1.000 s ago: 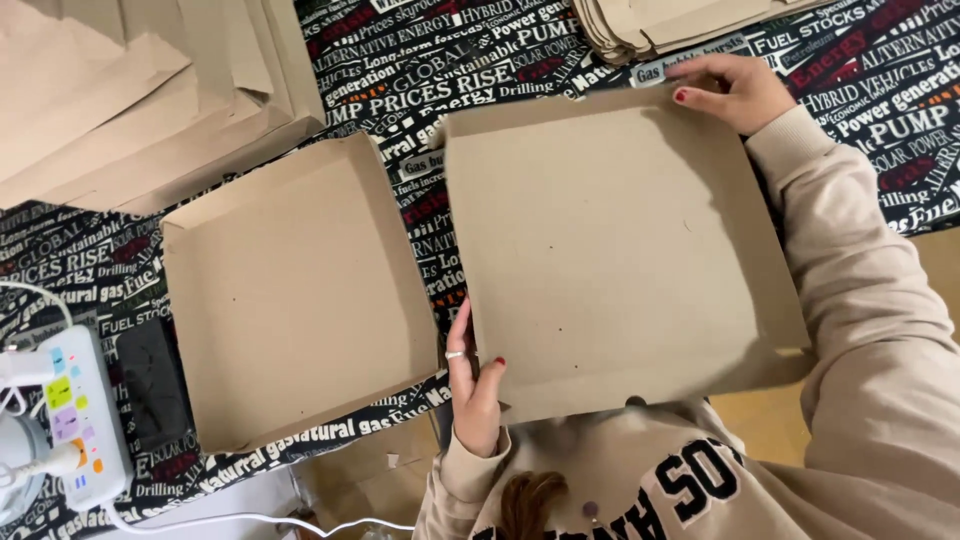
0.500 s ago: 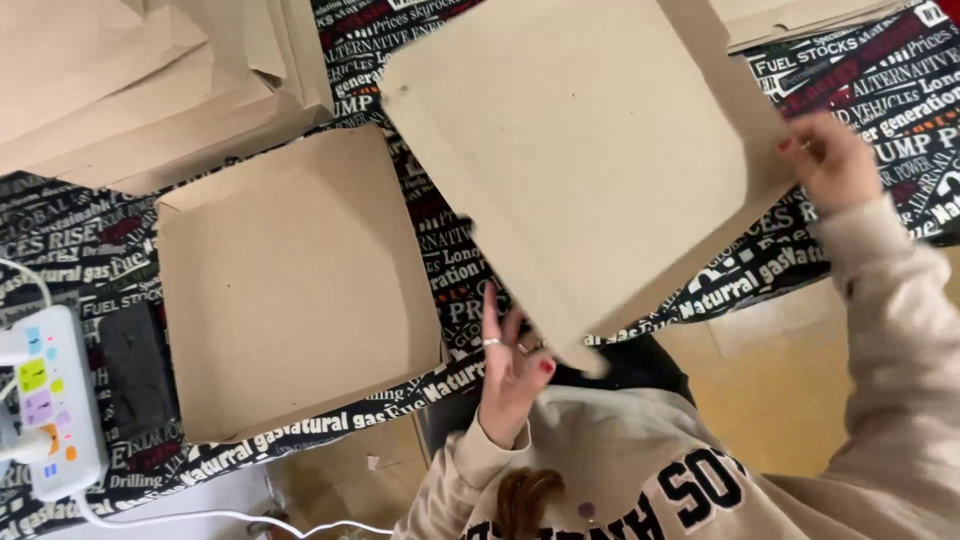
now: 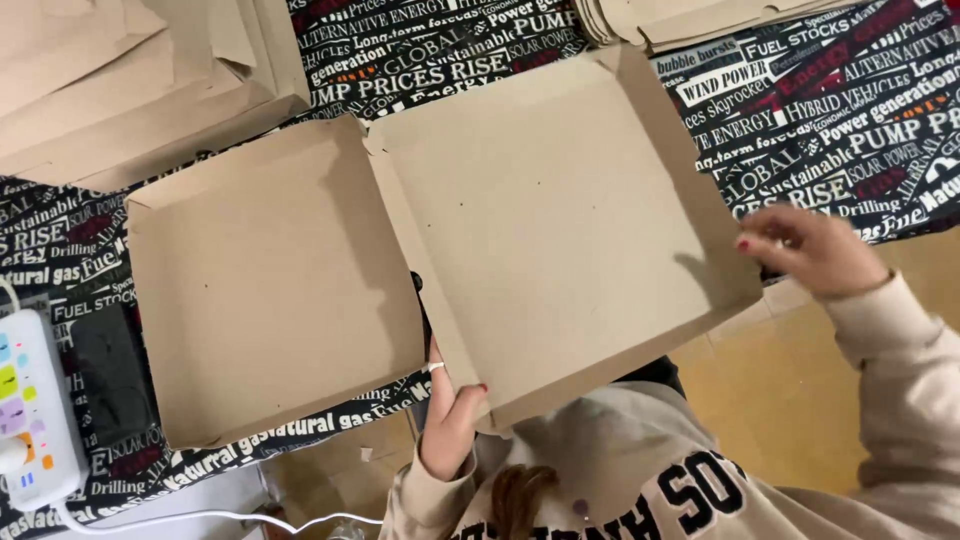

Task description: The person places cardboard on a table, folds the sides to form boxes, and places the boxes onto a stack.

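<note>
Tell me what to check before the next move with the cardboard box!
1. Left hand grips the near edge of the open cardboard box: ok.
2. Right hand grips the box's right corner: cannot tell, it is blurred.
3. Box's hollow side faces up: ok.
4. Box overlaps the second open box beside it: cannot tell, their edges meet closely.
5. Flat cardboard stack lies apart from both boxes: ok.
6. White power strip stays out of the way at the left edge: ok.
</note>
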